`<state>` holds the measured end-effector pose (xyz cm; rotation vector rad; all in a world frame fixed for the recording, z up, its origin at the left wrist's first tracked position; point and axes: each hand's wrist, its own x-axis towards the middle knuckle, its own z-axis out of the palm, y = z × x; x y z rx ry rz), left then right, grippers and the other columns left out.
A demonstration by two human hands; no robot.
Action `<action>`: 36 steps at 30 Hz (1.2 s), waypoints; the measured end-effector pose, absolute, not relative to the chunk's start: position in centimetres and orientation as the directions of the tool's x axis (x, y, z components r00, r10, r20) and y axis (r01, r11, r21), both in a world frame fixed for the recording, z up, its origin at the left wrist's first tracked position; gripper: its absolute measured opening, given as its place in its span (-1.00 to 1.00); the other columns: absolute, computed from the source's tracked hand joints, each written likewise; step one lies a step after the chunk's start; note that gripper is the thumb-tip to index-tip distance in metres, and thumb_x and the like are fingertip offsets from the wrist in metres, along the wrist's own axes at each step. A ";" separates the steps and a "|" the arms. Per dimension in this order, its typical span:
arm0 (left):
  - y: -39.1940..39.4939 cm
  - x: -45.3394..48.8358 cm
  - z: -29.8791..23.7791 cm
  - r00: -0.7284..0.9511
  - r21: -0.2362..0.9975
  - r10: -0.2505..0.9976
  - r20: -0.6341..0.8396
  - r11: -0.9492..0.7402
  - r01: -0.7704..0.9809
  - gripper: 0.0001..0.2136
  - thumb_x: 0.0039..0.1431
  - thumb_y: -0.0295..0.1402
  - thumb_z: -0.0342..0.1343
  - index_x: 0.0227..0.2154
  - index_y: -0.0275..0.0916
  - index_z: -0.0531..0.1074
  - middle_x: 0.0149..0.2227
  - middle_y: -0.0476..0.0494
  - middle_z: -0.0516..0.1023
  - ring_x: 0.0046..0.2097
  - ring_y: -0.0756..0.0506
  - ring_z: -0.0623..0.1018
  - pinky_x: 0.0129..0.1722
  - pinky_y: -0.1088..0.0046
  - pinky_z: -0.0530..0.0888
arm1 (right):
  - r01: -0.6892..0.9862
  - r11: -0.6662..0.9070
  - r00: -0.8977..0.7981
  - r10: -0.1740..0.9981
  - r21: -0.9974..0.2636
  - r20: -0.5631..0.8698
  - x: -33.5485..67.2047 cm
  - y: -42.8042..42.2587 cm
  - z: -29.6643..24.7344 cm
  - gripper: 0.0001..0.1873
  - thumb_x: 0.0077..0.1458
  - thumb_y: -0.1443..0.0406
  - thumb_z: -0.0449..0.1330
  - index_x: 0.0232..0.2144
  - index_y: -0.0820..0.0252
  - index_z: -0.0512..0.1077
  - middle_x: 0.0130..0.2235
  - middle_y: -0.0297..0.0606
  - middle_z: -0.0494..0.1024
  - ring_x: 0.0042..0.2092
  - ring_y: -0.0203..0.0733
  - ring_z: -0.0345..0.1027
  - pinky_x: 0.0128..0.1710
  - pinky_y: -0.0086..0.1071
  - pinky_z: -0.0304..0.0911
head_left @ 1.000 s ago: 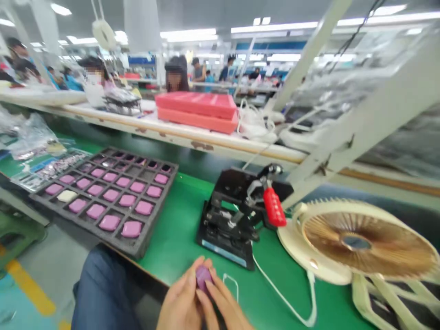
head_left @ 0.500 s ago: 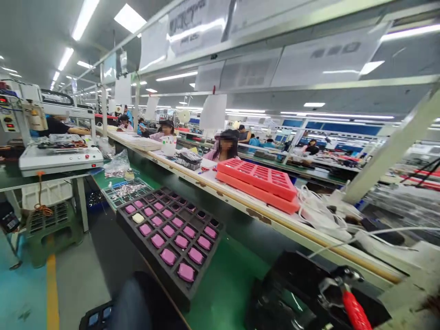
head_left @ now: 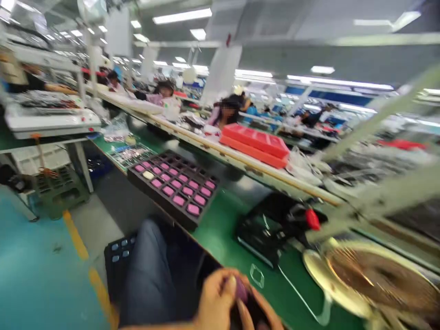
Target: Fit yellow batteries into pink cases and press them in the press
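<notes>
One purple piece point(head_left: 241, 289) sits between the left hand point(head_left: 216, 300) and the right hand point(head_left: 263, 305), to the right of the tray point(head_left: 161, 204) and nearer the wearer. The left fingers are closed on it, thumb pressed against its side; the right fingers curl round from the other side and grip it too, though blur hides their exact contact.

Left of the hands, a bent knee point(head_left: 147, 266) shows on the near side of the tray, with a dark holder point(head_left: 115, 275) of bluish pieces beside it, lower than the tray. The tray lies on the green bench point(head_left: 220, 220), its near cells filled with purple blocks point(head_left: 178, 200) and one cream block point(head_left: 148, 175). Right of the tray stands a black clamp point(head_left: 257, 229) with a red handle point(head_left: 312, 220), and farther right a fan point(head_left: 378, 270).

Behind the tray runs a shelf point(head_left: 192, 137) bearing red foam point(head_left: 254, 142); several people work beyond. Left of the tray stands a white machine point(head_left: 51, 123).
</notes>
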<state>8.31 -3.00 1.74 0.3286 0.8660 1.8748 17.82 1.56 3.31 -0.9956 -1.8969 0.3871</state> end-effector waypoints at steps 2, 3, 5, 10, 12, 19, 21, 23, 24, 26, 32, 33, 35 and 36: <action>-3.6 7.6 2.2 -0.422 0.686 0.906 -0.021 -0.294 -0.666 -0.53 0.30 0.08 0.35 -0.04 -0.26 0.63 0.05 -0.39 0.72 0.13 -0.34 0.67 0.29 -0.03 0.48 | 0.463 0.620 -0.265 0.779 -0.634 0.568 19.0 0.1 3.9 -0.58 0.38 -0.10 0.28 -0.03 0.09 0.57 -0.16 -0.09 0.68 -0.25 -0.04 0.63 -0.35 -0.28 0.57; -3.6 7.1 2.4 -0.386 0.675 0.923 -0.005 -0.281 -0.682 -0.55 0.29 0.07 0.36 -0.03 -0.24 0.62 0.08 -0.36 0.72 0.18 -0.32 0.66 0.32 0.00 0.45 | 0.420 0.634 -0.347 0.773 -0.649 0.531 19.0 -0.2 4.3 -0.67 0.44 0.01 0.25 -0.04 0.12 0.57 -0.19 -0.13 0.68 -0.26 -0.08 0.62 -0.33 -0.33 0.56; -3.1 5.8 2.6 -0.309 0.663 0.950 0.039 -0.256 -0.704 -0.58 0.30 0.04 0.37 -0.03 -0.21 0.62 0.06 -0.32 0.73 0.23 -0.33 0.64 0.36 -0.02 0.42 | 0.346 0.663 -0.450 0.738 -0.664 0.503 18.6 0.3 5.1 -0.75 0.50 0.13 0.18 -0.03 0.15 0.57 -0.22 -0.18 0.67 -0.27 -0.14 0.61 -0.32 -0.39 0.52; -2.1 3.0 2.8 -0.161 0.731 0.968 0.194 -0.252 -0.634 -0.71 0.38 -0.11 0.34 0.01 -0.17 0.67 0.11 -0.29 0.73 0.30 -0.29 0.60 0.38 0.08 0.43 | 0.278 0.713 -0.475 0.684 -0.643 0.553 18.3 2.5 5.6 -0.81 0.49 0.18 0.20 -0.05 0.13 0.57 -0.27 -0.24 0.64 -0.34 -0.19 0.53 -0.34 -0.40 0.42; -1.5 2.0 3.0 -0.111 0.837 0.950 0.291 -0.309 -0.452 -0.74 0.46 -0.22 0.27 0.11 -0.14 0.66 0.20 -0.27 0.68 0.25 -0.22 0.64 0.33 0.21 0.50 | 0.249 0.755 -0.489 0.639 -0.607 0.594 18.8 3.2 5.5 -0.87 0.49 0.24 0.21 -0.04 0.11 0.54 -0.25 -0.26 0.64 -0.33 -0.20 0.53 -0.33 -0.40 0.38; 1.3 -0.1 3.5 0.036 0.834 0.841 0.539 -0.539 0.116 -0.65 0.47 -0.48 0.20 0.20 -0.01 0.62 0.09 -0.09 0.75 0.11 -0.09 0.72 0.19 0.43 0.61 | 0.194 0.800 -0.557 0.566 -0.568 0.608 20.7 5.9 5.0 -0.77 0.43 0.41 0.23 0.07 0.12 0.50 -0.18 -0.25 0.65 -0.25 -0.21 0.55 -0.25 -0.39 0.37; 1.8 0.3 3.5 0.036 0.822 0.832 0.554 -0.553 0.134 -0.66 0.46 -0.51 0.20 0.17 -0.05 0.64 0.09 -0.09 0.75 0.10 -0.09 0.73 0.20 0.44 0.61 | 0.194 0.780 -0.551 0.589 -0.595 0.592 21.1 6.3 4.6 -0.74 0.41 0.42 0.25 0.09 0.11 0.50 -0.18 -0.26 0.65 -0.25 -0.22 0.54 -0.27 -0.39 0.33; 2.2 1.1 3.5 0.002 0.840 0.850 0.527 -0.522 0.151 -0.71 0.44 -0.50 0.23 0.11 -0.06 0.67 0.04 -0.07 0.77 0.05 -0.08 0.75 0.16 0.48 0.62 | 0.196 0.738 -0.526 0.635 -0.646 0.566 21.4 6.6 4.2 -0.78 0.40 0.39 0.27 0.05 0.09 0.54 -0.22 -0.28 0.64 -0.30 -0.25 0.49 -0.31 -0.39 0.28; 2.3 1.5 3.5 -0.018 0.860 0.870 0.492 -0.483 0.164 -0.74 0.44 -0.48 0.24 0.07 -0.07 0.69 0.01 -0.06 0.78 0.02 -0.08 0.76 0.13 0.49 0.63 | 0.190 0.696 -0.504 0.674 -0.693 0.539 21.5 6.7 3.9 -0.84 0.41 0.35 0.28 0.00 0.10 0.56 -0.26 -0.29 0.63 -0.34 -0.26 0.45 -0.33 -0.39 0.25; 2.8 2.0 3.5 -0.045 0.914 0.924 0.380 -0.368 0.173 -0.78 0.45 -0.42 0.25 0.04 -0.06 0.70 -0.02 -0.07 0.79 -0.01 -0.08 0.76 0.09 0.48 0.65 | 0.135 0.491 -0.435 0.810 -0.861 0.394 21.5 6.9 3.6 -0.88 0.41 0.22 0.31 -0.16 0.14 0.57 -0.35 -0.30 0.56 -0.40 -0.29 0.33 -0.38 -0.41 0.18; 5.4 0.9 3.6 0.173 0.896 0.903 0.393 -0.418 0.148 -0.46 0.30 -0.32 0.43 0.30 -0.03 0.50 0.19 -0.26 0.63 0.10 -0.18 0.70 0.04 0.32 0.71 | -0.196 -0.389 -0.500 0.829 -0.900 -0.250 21.2 7.8 3.9 -0.40 0.25 -0.22 0.34 -0.39 0.11 0.28 -0.59 -0.62 -0.01 -0.59 -0.45 -0.30 -0.60 -0.49 -0.22; 5.9 0.6 3.6 0.205 0.836 0.859 0.470 -0.507 0.210 -0.53 0.30 -0.35 0.42 0.24 -0.06 0.55 0.18 -0.26 0.63 0.12 -0.19 0.68 0.07 0.30 0.69 | -0.201 -0.449 -0.530 0.797 -0.870 -0.289 21.2 8.0 4.0 -0.38 0.24 -0.23 0.35 -0.39 0.10 0.25 -0.59 -0.64 -0.04 -0.59 -0.46 -0.33 -0.61 -0.50 -0.25; 6.6 0.4 3.8 0.242 0.712 0.776 0.583 -0.631 0.307 -0.72 0.35 -0.45 0.35 0.08 -0.12 0.62 0.04 -0.21 0.69 0.06 -0.15 0.70 0.09 0.33 0.67 | -0.161 -0.533 -0.590 0.727 -0.831 -0.352 21.3 8.1 4.2 -0.35 0.25 -0.27 0.30 -0.42 0.12 0.25 -0.60 -0.62 -0.03 -0.60 -0.47 -0.33 -0.63 -0.50 -0.27; 6.8 0.4 3.8 0.248 0.671 0.749 0.614 -0.661 0.335 -0.78 0.38 -0.49 0.30 0.03 -0.15 0.62 -0.04 -0.18 0.71 0.00 -0.12 0.71 0.06 0.36 0.67 | -0.121 -0.493 -0.580 0.739 -0.861 -0.342 21.4 8.1 4.2 -0.34 0.31 -0.28 0.24 -0.44 0.13 0.28 -0.61 -0.59 0.02 -0.61 -0.45 -0.28 -0.64 -0.50 -0.23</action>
